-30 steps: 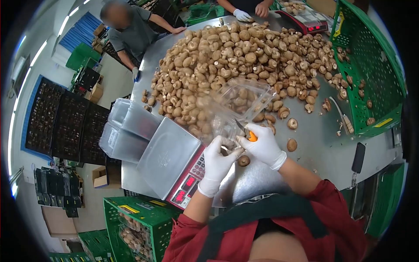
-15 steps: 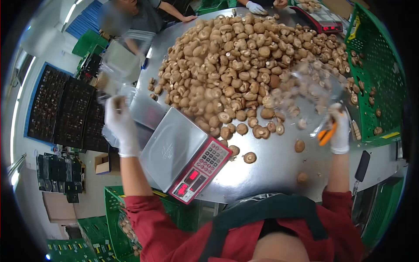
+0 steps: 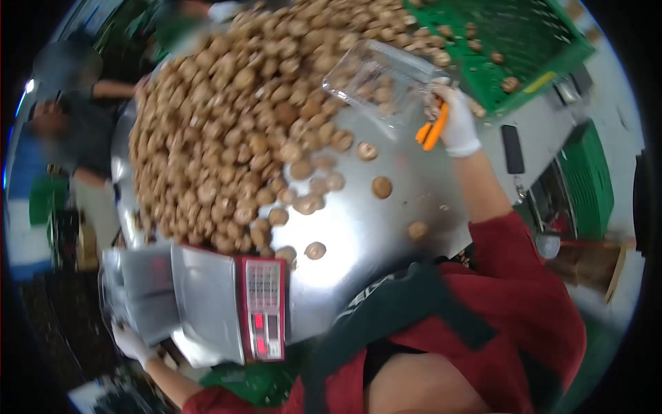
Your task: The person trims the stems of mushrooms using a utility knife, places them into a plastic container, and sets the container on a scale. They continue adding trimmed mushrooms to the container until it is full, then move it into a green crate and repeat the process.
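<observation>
- At left, placed at the near-left edge of the stacked tubs (image 3: 141,284) with the left hand (image 3: 132,344); cannot tell whether gripping.
- At far right, well apart, closed around an orange tool (image 3: 434,130) and clear tub (image 3: 378,77) with the right hand (image 3: 456,123), tub lying lengthwise leftward.

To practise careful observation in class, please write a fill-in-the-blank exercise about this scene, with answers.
The tool in the right hand is coloured ____.
The left hand is at clear plastic containers beside a scale whose digits glow ____.
The heap on the metal table consists of ____.
Answers: orange; red; mushrooms.
</observation>
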A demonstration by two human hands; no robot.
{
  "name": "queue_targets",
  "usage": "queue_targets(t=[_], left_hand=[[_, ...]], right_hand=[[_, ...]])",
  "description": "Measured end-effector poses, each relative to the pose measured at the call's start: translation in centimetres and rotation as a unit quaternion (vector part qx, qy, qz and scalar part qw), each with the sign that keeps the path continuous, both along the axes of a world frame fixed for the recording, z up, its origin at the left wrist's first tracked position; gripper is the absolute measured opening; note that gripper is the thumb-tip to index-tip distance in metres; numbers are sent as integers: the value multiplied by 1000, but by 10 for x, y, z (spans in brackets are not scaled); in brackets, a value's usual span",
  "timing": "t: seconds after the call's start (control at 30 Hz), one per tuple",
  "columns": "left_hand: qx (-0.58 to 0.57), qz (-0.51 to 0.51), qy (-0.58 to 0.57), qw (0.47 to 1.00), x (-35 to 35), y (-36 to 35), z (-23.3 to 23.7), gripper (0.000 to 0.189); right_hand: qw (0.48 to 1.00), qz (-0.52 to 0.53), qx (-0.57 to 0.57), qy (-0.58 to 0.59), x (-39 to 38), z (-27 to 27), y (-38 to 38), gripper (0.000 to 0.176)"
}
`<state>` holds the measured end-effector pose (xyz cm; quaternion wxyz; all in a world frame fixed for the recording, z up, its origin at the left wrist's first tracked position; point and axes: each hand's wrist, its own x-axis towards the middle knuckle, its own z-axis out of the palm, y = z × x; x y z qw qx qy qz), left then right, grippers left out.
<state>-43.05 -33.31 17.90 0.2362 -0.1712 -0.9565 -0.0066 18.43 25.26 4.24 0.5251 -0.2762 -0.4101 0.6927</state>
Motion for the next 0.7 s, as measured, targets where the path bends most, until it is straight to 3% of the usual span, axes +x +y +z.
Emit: queue_targets(t=[0.07, 0.1, 0.13, 0.2, 0.23, 0.27, 0.33, 0.4, 0.47, 0.53, 0.67, 0.7], left_hand=[[40, 92, -8, 995, 74, 59, 34, 34], [38, 85, 8, 996, 73, 52, 34, 32], [54, 15, 51, 997, 88, 58, 31, 29], [50, -40, 97, 993, 126, 70, 16, 26], [37, -7, 64, 997, 161, 80, 10, 25], [32, 13, 26, 999, 190, 94, -1, 23], [37, -50, 6, 998, 223, 82, -50, 22], [12, -32, -67, 997, 262, 84, -80, 23], [79, -26, -179, 980, 283, 82, -96, 30], [98, -7, -221, 970, 297, 88, -92, 40], [85, -143, -31, 986, 310, 99, -87, 45], [116, -161, -65, 978, 319, 110, -84, 45]], right_hand=[[997, 70, -6, -11, -30, 26, -40, 8], [993, 115, -7, -24, -49, 31, -62, 7], [987, 154, -3, -37, -65, 34, -80, 7], [970, 217, -82, -65, -102, 46, -114, 8], [962, 234, -117, -85, -116, 52, -126, 9], [959, 257, -111, -34, -127, 38, -128, 12], [953, 286, -90, -33, -139, 43, -133, 10], [953, 287, -94, -7, -137, 55, -126, 8], [971, 229, -48, -46, -123, 54, -109, 6], [989, 133, -26, -61, -97, 51, -83, 7], [998, 1, -6, -60, -40, 11, -6, 11], [998, -29, -19, -53, -28, 5, 9, 9]])
